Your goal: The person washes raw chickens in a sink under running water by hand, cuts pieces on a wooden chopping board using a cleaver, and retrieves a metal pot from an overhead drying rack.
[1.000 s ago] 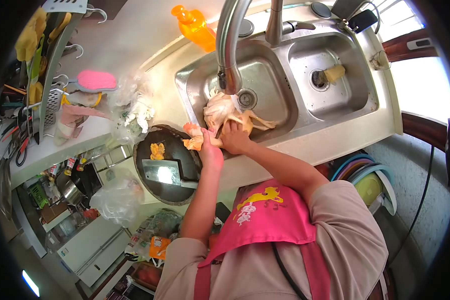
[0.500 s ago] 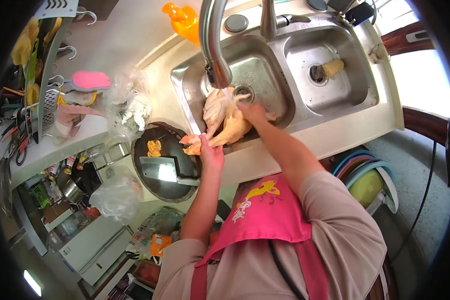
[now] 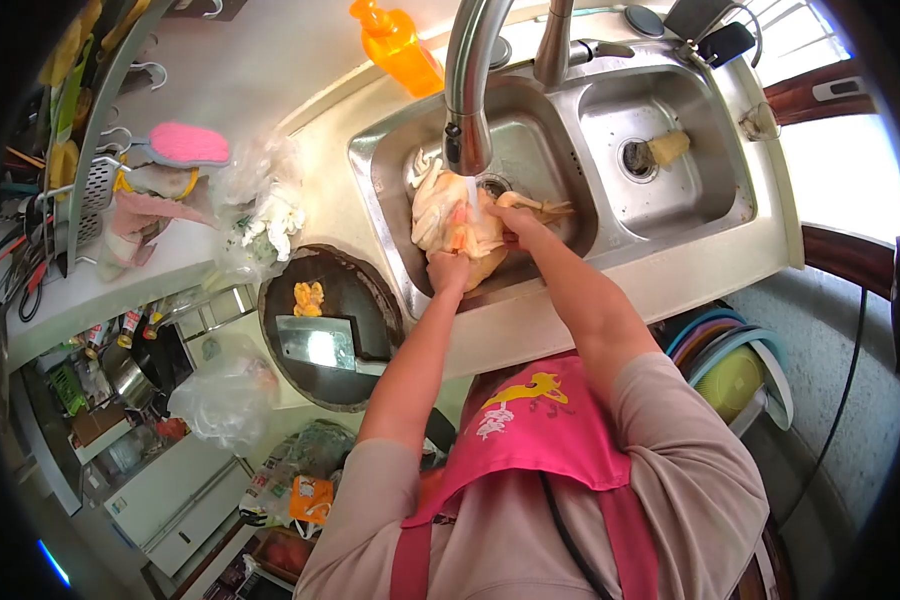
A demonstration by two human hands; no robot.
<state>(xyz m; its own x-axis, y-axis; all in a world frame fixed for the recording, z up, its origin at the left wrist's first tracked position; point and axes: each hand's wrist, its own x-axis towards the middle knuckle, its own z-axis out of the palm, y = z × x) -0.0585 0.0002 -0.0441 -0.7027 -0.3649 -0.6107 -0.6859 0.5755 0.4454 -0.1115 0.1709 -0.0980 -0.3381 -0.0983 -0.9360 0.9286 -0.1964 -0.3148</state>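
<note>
A whole plucked chicken (image 3: 436,212) lies in the left basin of the steel sink (image 3: 368,165), its feet pointing right. Water runs onto it from the faucet (image 3: 470,100). My left hand (image 3: 450,270) is closed round the neck end at the near side of the bird, where a reddish-orange part shows above the fingers. On the right side, near the legs, my right hand (image 3: 513,224) grips the chicken, its fingertips partly hidden. Left of the sink, a cleaver (image 3: 315,341) and a yellow lump (image 3: 309,298) rest on a round dark chopping board (image 3: 370,290).
An orange bottle (image 3: 400,50) stands behind the sink. The right basin holds a yellowish piece (image 3: 668,148) beside its drain. A plastic bag (image 3: 270,215) with white contents lies left of the sink. Stacked basins (image 3: 730,385) sit below the counter at right.
My left hand has moved right and up, bringing the head end from outside the basin's left edge to in under the water. The right hand stays on the chicken near its legs.
</note>
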